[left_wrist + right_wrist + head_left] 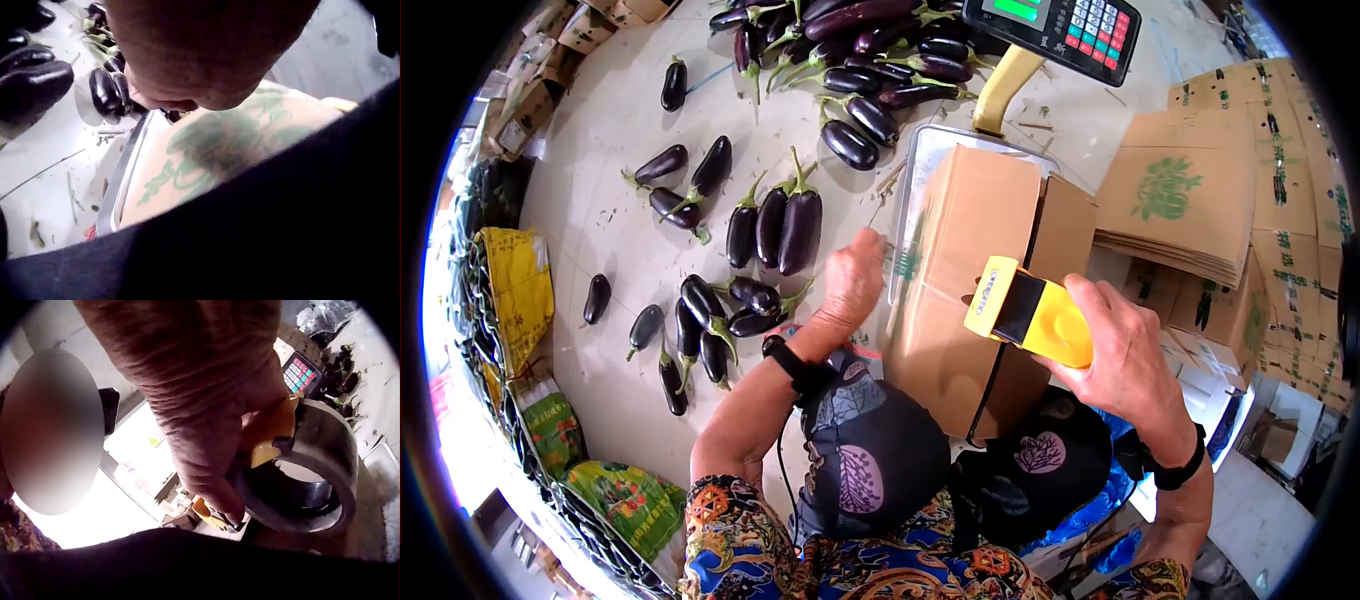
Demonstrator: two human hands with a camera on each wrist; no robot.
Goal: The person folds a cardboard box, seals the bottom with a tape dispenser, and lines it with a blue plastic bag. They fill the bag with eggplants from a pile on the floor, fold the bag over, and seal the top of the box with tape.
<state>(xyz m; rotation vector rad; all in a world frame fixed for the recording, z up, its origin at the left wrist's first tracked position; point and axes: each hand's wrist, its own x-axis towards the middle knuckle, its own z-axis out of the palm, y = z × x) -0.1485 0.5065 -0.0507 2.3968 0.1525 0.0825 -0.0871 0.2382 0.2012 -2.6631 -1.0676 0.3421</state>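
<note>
My right hand (1125, 350) grips a yellow tape dispenser (1060, 325) above the right part of a cardboard box (950, 290). The right wrist view shows the dispenser's large roll of tape (325, 444) beside the fingers of my right hand (212, 437). The box lies on a scale's metal platform (912, 180), with a dark gap along its top. My left hand (855, 280) is by the box's left side, its fingers bent and partly hidden. In the left wrist view my left hand (187, 75) is over the box's green print (219, 140); whether it touches is unclear.
Eggplants (800, 225) lie scattered on the floor at left, with a large pile (860, 50) at the top. The scale's display (1055, 30) stands beyond the box. Flattened cartons (1170, 190) are stacked at right. Green and yellow sacks (625, 500) line the left edge.
</note>
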